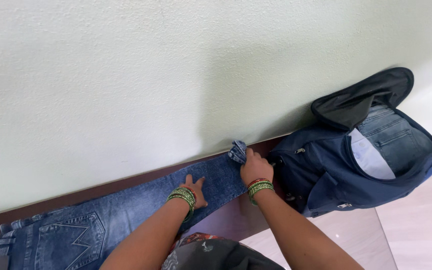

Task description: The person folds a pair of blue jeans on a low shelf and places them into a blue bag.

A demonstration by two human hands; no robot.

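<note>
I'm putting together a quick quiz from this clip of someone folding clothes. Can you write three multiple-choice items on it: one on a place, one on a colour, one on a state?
1. Where does the left hand rest?
A. Flat on the leg of the jeans
B. Inside the bag
C. On the wall

2. What colour is the bag?
A. Red
B. Navy blue
C. Yellow

3. What state is the bag in?
A. Zipped shut
C. Lying empty and flat
B. Open, with clothes inside

Answers:
1. A, since the palm lies spread on the denim leg while the right hand grips the hem end.
2. B, since its fabric is dark blue, with a black inner flap.
3. B, since the flap is thrown back against the wall and folded jeans and a pale shirt show inside.
</note>
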